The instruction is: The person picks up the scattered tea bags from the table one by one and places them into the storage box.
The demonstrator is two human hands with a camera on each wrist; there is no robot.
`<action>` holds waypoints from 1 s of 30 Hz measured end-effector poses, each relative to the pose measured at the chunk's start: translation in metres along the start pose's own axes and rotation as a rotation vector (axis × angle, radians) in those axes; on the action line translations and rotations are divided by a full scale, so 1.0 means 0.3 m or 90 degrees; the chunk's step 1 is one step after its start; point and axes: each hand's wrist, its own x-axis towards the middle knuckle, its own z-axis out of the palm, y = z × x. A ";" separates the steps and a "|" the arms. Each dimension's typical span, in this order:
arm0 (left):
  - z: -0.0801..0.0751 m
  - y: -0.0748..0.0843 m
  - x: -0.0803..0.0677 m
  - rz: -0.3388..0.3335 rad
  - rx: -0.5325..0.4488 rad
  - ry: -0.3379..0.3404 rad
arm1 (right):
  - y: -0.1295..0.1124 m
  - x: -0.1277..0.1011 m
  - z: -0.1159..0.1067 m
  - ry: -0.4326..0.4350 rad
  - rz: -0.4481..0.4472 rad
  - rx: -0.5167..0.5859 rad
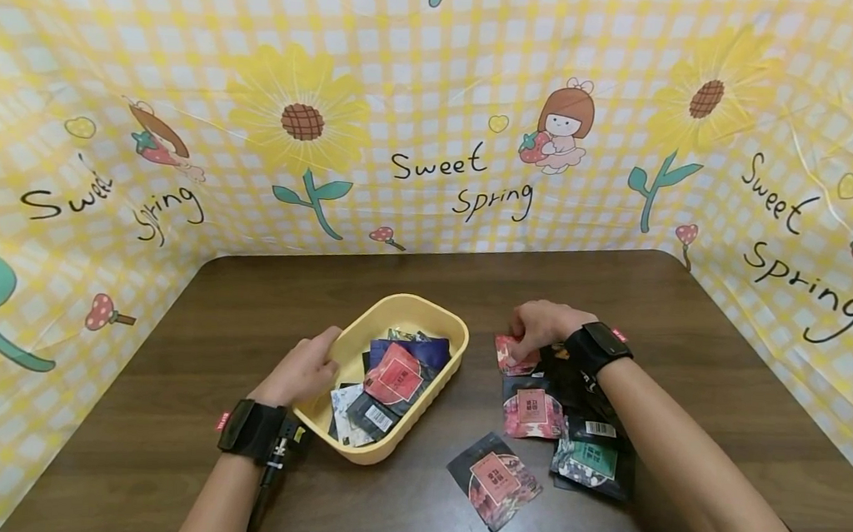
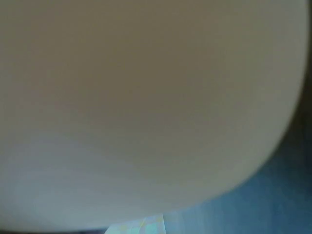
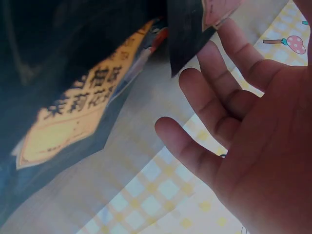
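Note:
In the head view my left hand (image 1: 301, 373) grips the left rim of a yellow plastic basket (image 1: 362, 455), its thumb over the edge. Several flat tea sachets lie inside, a red-labelled sachet (image 1: 397, 374) on top. My right hand (image 1: 548, 324) pinches a pink sachet (image 1: 505, 357) at the far end of a loose pile right of the basket. In the right wrist view three of its fingers stand spread below the dark sachet (image 3: 187, 44); the thumb is hidden. Nearby is a yellow-labelled sachet (image 3: 73, 117). A blurred pale surface fills most of the left wrist view.
Below the right hand lie a pink-labelled sachet (image 1: 533, 412) and a green-labelled sachet (image 1: 592, 461). Apart from them, nearer the front, lies another pink-labelled sachet (image 1: 496, 480). The brown wooden table (image 1: 243, 302) is walled by a yellow checked cloth (image 1: 425, 90).

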 end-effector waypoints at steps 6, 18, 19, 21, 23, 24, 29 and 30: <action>0.000 0.005 -0.001 -0.004 0.001 -0.002 | 0.013 -0.002 0.013 -0.016 0.019 0.037; -0.004 0.008 0.000 -0.010 -0.011 -0.009 | 0.029 0.001 0.012 -0.011 0.018 0.062; -0.004 0.008 0.000 -0.010 -0.012 -0.009 | 0.031 0.002 0.010 -0.007 0.013 0.058; -0.005 0.008 0.000 -0.011 -0.014 -0.008 | 0.034 0.002 0.007 -0.003 0.005 0.064; -0.005 0.008 0.000 -0.014 -0.018 -0.009 | 0.038 0.001 0.005 -0.003 -0.007 0.080; -0.004 0.008 0.000 -0.016 -0.020 -0.010 | 0.042 0.000 0.004 -0.004 -0.017 0.094; -0.005 0.006 0.001 -0.022 -0.026 -0.016 | 0.065 -0.008 -0.003 -0.003 -0.063 0.173; -0.006 0.005 0.001 -0.021 -0.025 -0.015 | 0.070 -0.009 -0.006 -0.001 -0.072 0.185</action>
